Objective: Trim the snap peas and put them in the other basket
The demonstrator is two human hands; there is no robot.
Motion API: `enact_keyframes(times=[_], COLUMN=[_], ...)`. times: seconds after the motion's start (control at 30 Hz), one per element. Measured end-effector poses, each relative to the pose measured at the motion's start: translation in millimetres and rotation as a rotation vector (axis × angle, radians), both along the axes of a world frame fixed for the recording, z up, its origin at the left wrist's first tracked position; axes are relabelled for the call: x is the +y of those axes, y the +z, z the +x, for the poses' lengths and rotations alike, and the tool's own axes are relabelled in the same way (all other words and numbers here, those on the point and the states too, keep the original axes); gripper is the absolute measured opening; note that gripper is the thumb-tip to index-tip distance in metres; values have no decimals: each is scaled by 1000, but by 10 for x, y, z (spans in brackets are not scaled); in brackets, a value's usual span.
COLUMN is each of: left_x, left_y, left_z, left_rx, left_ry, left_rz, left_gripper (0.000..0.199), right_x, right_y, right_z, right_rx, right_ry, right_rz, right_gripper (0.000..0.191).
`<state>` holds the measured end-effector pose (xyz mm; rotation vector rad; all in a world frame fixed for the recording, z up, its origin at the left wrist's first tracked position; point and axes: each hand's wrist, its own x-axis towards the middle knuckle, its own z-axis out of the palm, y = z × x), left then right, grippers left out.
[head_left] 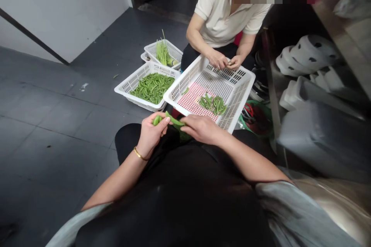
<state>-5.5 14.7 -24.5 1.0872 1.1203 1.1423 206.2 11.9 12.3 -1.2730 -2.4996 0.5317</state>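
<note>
Over my lap, my left hand (155, 127) is closed around green pea pods, with one pod (157, 120) poking up between the fingers. A longer pea pod (174, 120) stretches from my left thumb to my right hand (199, 126), whose fingertips pinch its other end. Just beyond my hands, a white slotted basket (246, 88) holds a small pile of pea pods (213, 103) on its red and white bottom. To its left, another white basket (124, 85) carries a large heap of pea pods (153, 87).
Opposite me sits a person in a light shirt (217, 11), both hands over the far rim of the basket. Behind the pods, a basket (152, 47) holds long green stalks (164, 53). White plastic containers (307, 54) line the right side; a green basin (265, 123) is below.
</note>
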Motion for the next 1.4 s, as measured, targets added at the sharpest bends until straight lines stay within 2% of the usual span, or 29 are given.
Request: enact_keyframes(times=[0.07, 0.13, 0.17, 0.2, 0.27, 0.33, 0.4, 0.47, 0.57, 0.63, 0.7, 0.83, 0.9, 0.97, 1.07, 1.13, 1.2, 1.23, 1.3, 1.4], left_x=[-32, -58, -70, -79, -89, -85, -69, -47, 7, 63, 123, 217, 280, 386, 608, 739, 811, 821, 799, 718], left_y=[42, 111, 151, 189, 242, 245, 190, 91, -77, -156, -188, -167, -169, -197, -259, -282, -278, -266, -229, -170], left_z=[-49, -121, -151, -171, -165, -96, 23, 174, 402, 505, 546, 503, 440, 332, 93, -55, -132, -138, -102, -25], left_rx=[178, 384, 471, 537, 600, 578, 475, 294, -97, -314, -363, -137, -125, -211, -370, -474, -534, -541, -522, -501], left_ry=[8, 37, 13, -53, -293, -517, -572, -473, -258, -194, -232, -296, -215, -68, 170, 225, 193, 154, 65, -62], left_rz=[100, 260, 334, 386, 414, 369, 254, 57, -265, -395, -402, -243, -224, -224, -227, -275, -337, -369, -426, -458], left_gripper=[14, 12, 15, 18, 15, 3, 12, 15, 20, 25, 30, 28, 24, 21, 17, 18, 17, 14, 11, 23], right_x=[30, 36, 28, 15, -15, -35, -43, -48, -45, -11, 56, 180, 161, 89, 33, 152, 428, 608, 982, 1389], right_y=[-84, -141, -156, -163, -157, -144, -144, -168, -239, -284, -312, -319, -300, -259, -179, -182, -297, -404, -686, -1097], right_z=[-126, -155, -144, -125, -84, -61, -56, -63, -79, -78, -66, -32, 5, 89, 338, 558, 763, 843, 939, 960], right_rx=[-81, -109, -111, -111, -87, -2, 125, 252, 388, 437, 454, 425, 413, 391, 262, 157, 68, 27, -186, -255], right_ry=[55, 102, 137, 173, 209, 152, 36, -61, -146, -193, -219, -226, -235, -210, 7, 72, -81, -211, -465, -517], right_rz=[12, 8, 5, 7, 29, 63, 65, 16, -111, -173, -198, -185, -204, -252, -422, -556, -587, -538, -420, -442], right_gripper=[26, 28, 27, 25, 25, 26, 28, 27, 26, 27, 26, 27, 26, 27, 21, 23, 32, 34, 45, 40])
